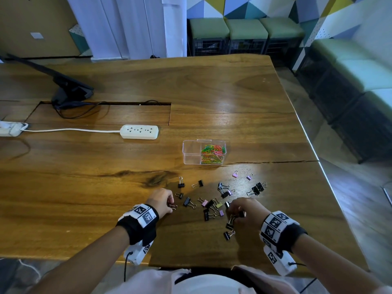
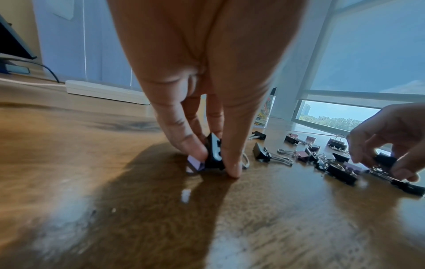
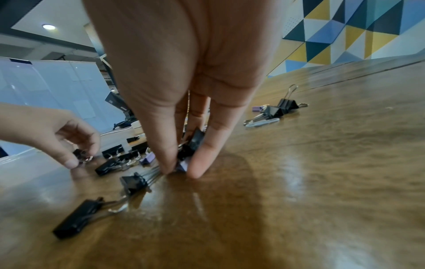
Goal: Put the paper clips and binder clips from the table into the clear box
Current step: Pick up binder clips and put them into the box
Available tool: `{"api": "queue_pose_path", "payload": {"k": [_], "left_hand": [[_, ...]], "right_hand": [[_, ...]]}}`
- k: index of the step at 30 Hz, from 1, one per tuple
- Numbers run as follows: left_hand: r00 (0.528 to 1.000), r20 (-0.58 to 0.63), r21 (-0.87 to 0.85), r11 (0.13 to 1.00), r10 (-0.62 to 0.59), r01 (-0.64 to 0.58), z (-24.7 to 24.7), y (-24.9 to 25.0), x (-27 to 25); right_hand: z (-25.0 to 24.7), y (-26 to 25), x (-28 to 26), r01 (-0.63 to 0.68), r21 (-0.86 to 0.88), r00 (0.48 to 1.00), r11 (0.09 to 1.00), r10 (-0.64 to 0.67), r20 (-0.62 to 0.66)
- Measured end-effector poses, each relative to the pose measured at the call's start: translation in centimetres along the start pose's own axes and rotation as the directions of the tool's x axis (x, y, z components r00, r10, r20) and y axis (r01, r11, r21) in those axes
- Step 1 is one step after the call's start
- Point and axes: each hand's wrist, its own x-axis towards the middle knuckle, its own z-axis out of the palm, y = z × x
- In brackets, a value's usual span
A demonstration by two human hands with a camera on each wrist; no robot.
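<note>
Both hands work at the table [image 1: 233, 98] surface, gathering binder clips [image 1: 210, 205] from the scatter that lies on the near side of the clear box [image 1: 192, 152]. The left hand [image 1: 162, 201] has its grip pressed together on a black binder clip [image 2: 214, 152], thumb on one side and fingertips [image 2: 232, 167] on the other, with a pale lilac clip [image 2: 195, 162] touching the thumb tip; the fingertips rest on the wood. The right hand [image 1: 247, 210] likewise pinches a small bunch [image 3: 190, 147] of clips, black and lilac bodies between thumb and fingers, wire handles trailing toward a black clip [image 3: 133, 183] just beside it. For a sound pick, the pinch should close on the clip bodies rather than the wire loops, since the loops pivot and a clip hung by one is likely to swing or drop. Lift straight up before travelling, so that neighbouring clips with interlocked handles are not dragged across the table. A modest bunch per hand is judged safer than a large one. The clear box stands open, beyond the scatter and well apart from both hands. It has two compartments: the right one holds a heap of coloured paper clips [image 1: 212, 153]; the left one appears empty. No binder clip can be seen in the box, so most of that part of the task looks still to be done, and the left compartment is the likely place for the clips.
</note>
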Motion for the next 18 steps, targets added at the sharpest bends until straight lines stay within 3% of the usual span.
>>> {"api": "queue_pose_path", "payload": {"k": [8,14,18], "left_hand": [[1.000,0.025,0.019,1.000,-0.007,0.007,-0.1,0.3,0.2],[0.999,-0.014,-0.003,0.999,0.042,-0.042,0.0,-0.1,0.2],[0.995,-0.056,-0.005,0.997,0.080,-0.080,0.2,-0.3,0.3]], "right_hand": [[0.0,-1.2,1.2,0.058,-0.094,0.995,0.994,-0.050,0.085],[-0.4,-0.1,1.0,-0.006,0.014,0.999,1.000,0.007,-0.032],[-1.9,1.4,0.5,-0.073,-0.003,0.983,0.997,0.071,-0.170]]}}
